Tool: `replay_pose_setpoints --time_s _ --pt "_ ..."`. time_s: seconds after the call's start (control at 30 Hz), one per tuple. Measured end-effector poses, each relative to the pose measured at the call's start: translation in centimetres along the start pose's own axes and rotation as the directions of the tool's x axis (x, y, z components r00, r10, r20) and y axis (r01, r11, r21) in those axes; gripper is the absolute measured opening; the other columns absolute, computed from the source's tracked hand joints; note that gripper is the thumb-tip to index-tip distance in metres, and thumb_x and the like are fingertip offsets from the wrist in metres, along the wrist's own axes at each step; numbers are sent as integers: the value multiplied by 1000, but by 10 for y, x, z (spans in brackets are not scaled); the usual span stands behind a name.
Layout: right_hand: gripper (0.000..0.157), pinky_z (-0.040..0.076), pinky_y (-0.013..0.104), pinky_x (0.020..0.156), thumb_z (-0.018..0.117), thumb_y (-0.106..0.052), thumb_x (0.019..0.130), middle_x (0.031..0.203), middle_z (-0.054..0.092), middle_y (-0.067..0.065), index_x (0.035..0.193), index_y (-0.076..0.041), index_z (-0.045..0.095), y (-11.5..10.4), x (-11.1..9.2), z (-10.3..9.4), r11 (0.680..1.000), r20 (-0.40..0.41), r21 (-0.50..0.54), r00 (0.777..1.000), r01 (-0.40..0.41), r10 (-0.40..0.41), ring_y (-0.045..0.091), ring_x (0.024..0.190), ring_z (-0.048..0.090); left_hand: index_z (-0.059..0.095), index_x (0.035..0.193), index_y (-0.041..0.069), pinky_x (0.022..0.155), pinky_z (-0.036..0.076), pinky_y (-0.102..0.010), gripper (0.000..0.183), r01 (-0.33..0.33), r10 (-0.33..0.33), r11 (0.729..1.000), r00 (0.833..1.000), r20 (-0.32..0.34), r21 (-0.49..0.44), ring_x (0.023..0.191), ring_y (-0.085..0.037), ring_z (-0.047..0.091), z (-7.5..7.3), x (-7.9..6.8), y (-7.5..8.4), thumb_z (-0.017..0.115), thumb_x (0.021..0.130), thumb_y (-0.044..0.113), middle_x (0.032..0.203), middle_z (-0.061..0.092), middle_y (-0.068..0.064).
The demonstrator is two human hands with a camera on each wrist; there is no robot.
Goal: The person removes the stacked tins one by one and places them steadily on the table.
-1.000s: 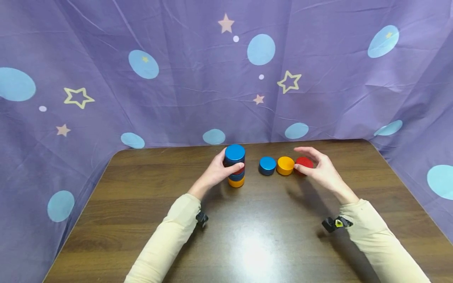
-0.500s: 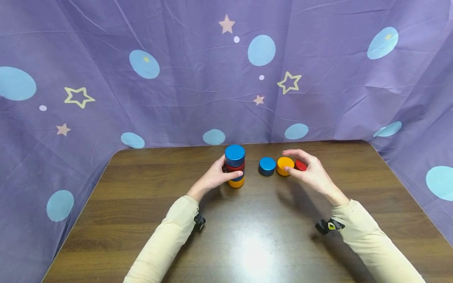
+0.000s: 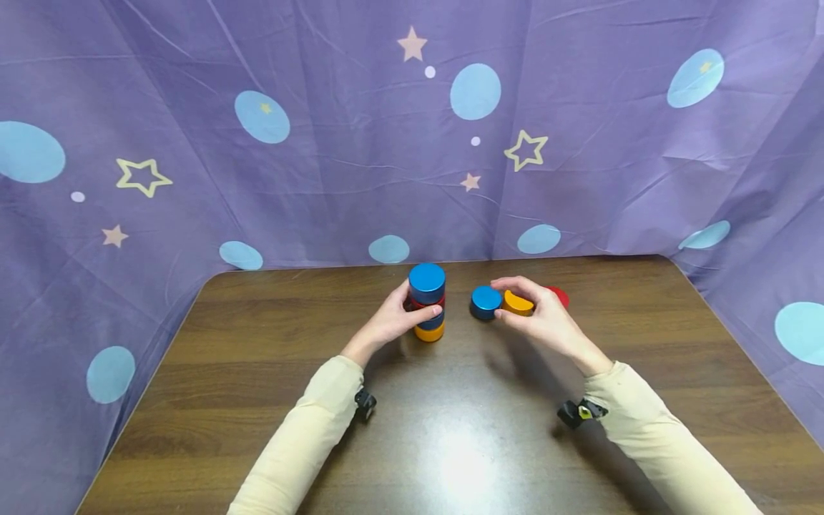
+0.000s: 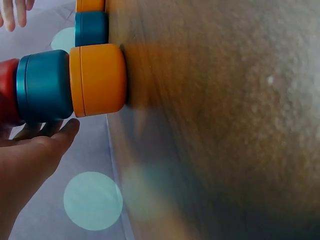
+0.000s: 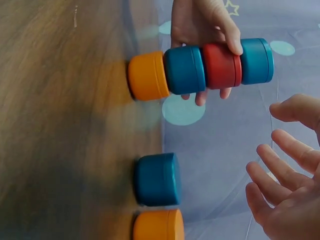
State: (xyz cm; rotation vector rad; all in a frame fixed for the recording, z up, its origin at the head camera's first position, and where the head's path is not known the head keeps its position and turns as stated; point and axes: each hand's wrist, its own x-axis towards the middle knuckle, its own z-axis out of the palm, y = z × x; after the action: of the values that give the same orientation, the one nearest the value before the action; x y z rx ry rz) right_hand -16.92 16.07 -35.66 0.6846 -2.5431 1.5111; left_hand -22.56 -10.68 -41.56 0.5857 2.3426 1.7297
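Observation:
Four-high would be a count, so: a stack of several lidded round tins stands upright on the table, with an orange tin (image 5: 147, 75) at the bottom, then a blue tin (image 5: 185, 70), a red tin (image 5: 220, 65) and a blue top tin (image 3: 428, 280). My left hand (image 3: 393, 322) grips the stack, thumb across its front at the red tin and fingers behind. My right hand (image 3: 543, 320), fingers spread and holding nothing, hovers over a loose orange tin (image 3: 517, 306). Its thumb and fingertips reach the right side of a loose blue tin (image 3: 486, 302).
A loose red tin (image 3: 558, 295) stands at the right end of the row, partly hidden behind my right hand. The wooden table (image 3: 257, 372) ends at the back against a purple curtain (image 3: 322, 186) with stars and dots.
My right hand has moved left, from the loose red tin across the orange one to the blue one. My left thumb has slid slightly down the stack; the tins have stayed in place.

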Motion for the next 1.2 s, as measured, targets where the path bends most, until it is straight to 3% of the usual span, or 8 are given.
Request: replay_pose_setpoints --time_s 0.1,0.2,0.43,0.63,0.83,1.03,1.2 --pt "37 36 47 102 71 4 83 120 62 18 119 3 62 2 4 1 1000 2 -5 1000 31 -31 33 117 53 44 138 0 98 43 -45 54 11 -10 1000 1000 10 -7 114 -33 54 0 -1 0 68 91 12 128 54 -19" --pt "39 34 51 103 73 0 83 122 62 14 120 -1 62 13 10 2 999 11 -9 999 43 -43 31 119 51 44 138 2 98 43 -44 53 23 -23 1000 1000 18 -5 114 -31 54 0 -2 1 67 91 13 128 54 -17" --pt "43 35 48 102 75 -12 85 124 61 1 126 -12 60 23 23 7 998 55 3 997 58 -58 20 120 50 44 138 3 98 43 -45 54 38 -38 999 999 11 20 114 -31 54 0 -2 2 68 91 15 129 55 -16" --pt "47 42 45 96 75 -10 83 125 61 5 127 -7 58 18 30 21 995 71 36 993 95 -97 20 114 56 44 139 4 98 43 -46 54 33 -33 999 999 12 26 114 -31 54 1 -2 2 67 92 17 129 55 -16" --pt "53 38 46 103 76 -11 84 128 58 10 131 -4 53 18 36 35 995 115 68 990 78 -85 27 120 53 42 140 4 100 41 -47 55 37 -37 999 999 18 22 117 -32 53 1 -2 1 67 92 18 131 53 -16" --pt "55 38 47 102 76 -5 83 130 56 17 132 -1 51 14 44 42 984 98 132 986 121 -135 34 120 52 41 141 3 101 40 -47 57 14 -14 1000 1000 23 10 118 -32 52 0 -1 0 67 92 16 132 52 -17" --pt "57 39 45 102 77 -3 81 129 57 15 132 1 50 10 51 46 978 104 165 984 125 -143 32 120 53 42 140 2 101 40 -46 56 14 -14 1000 1000 23 6 117 -32 52 0 -3 5 67 92 15 131 53 -17"
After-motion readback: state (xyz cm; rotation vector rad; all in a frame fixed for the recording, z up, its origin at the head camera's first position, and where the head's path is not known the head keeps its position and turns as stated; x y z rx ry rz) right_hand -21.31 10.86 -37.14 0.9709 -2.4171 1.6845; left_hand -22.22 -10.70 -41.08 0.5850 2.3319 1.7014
